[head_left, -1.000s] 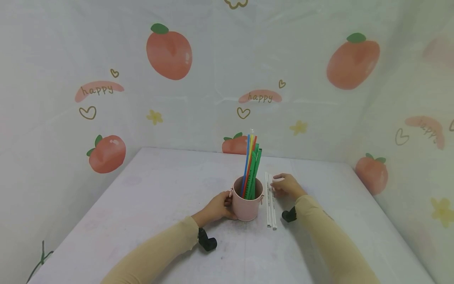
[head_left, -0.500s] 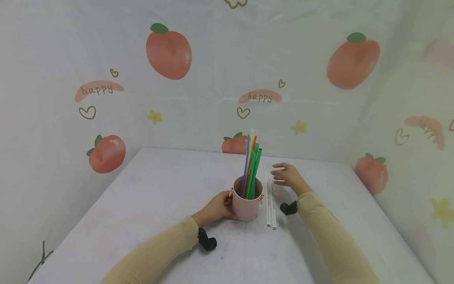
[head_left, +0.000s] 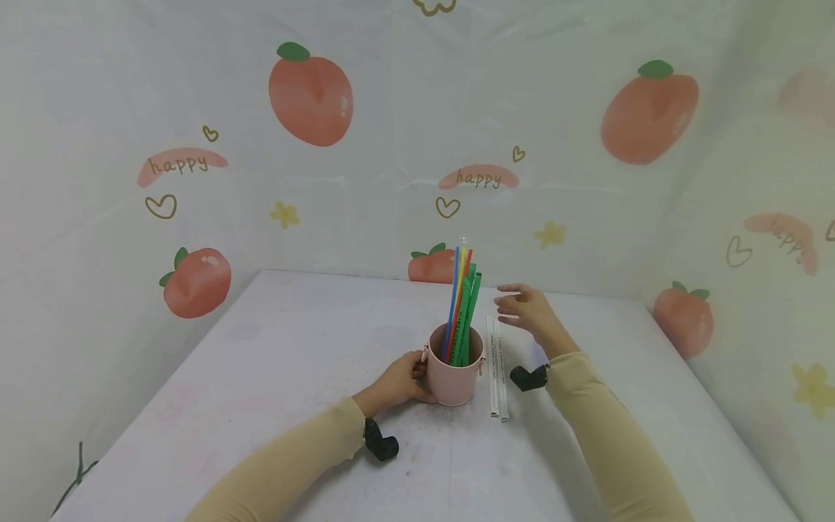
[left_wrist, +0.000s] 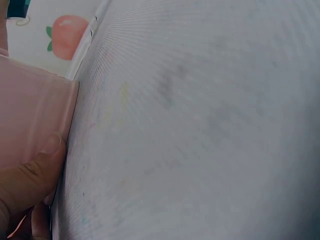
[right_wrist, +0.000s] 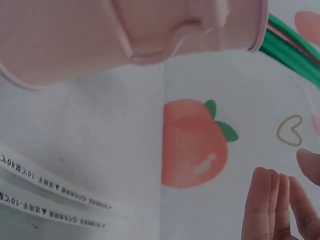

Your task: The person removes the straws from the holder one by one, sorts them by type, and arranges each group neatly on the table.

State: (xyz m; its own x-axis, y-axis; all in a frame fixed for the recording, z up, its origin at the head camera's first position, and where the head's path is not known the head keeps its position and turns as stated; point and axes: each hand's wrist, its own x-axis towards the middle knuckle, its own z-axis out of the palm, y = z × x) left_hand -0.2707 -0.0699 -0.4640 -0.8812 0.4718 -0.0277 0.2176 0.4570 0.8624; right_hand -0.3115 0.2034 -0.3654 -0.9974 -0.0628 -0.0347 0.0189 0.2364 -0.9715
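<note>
A small pink bucket [head_left: 451, 384] stands upright on the table, with loose blue, yellow and red straws [head_left: 454, 290] and several green-wrapped straws [head_left: 471, 315] leaning in it. My left hand [head_left: 394, 380] grips the bucket's left side; the left wrist view has the thumb [left_wrist: 35, 172] pressed low on its wall. To the bucket's right lie two white paper-wrapped straws [head_left: 493, 377], side by side, printed with small text. My right hand [head_left: 530, 312] is raised beyond their far ends, holding nothing. Its fingers [right_wrist: 260, 205] are extended, thumb apart.
The table [head_left: 293, 348] has a white covering. Behind it hangs a white backdrop [head_left: 391, 145] printed with red fruit, hearts and flowers. A black wrist camera [head_left: 381, 442] sits on the left wrist, another [head_left: 528, 378] on the right.
My right hand has lifted off the white wrapped straws and moved up and away toward the far side, its fingers spreading. The left hand and the bucket have stayed put.
</note>
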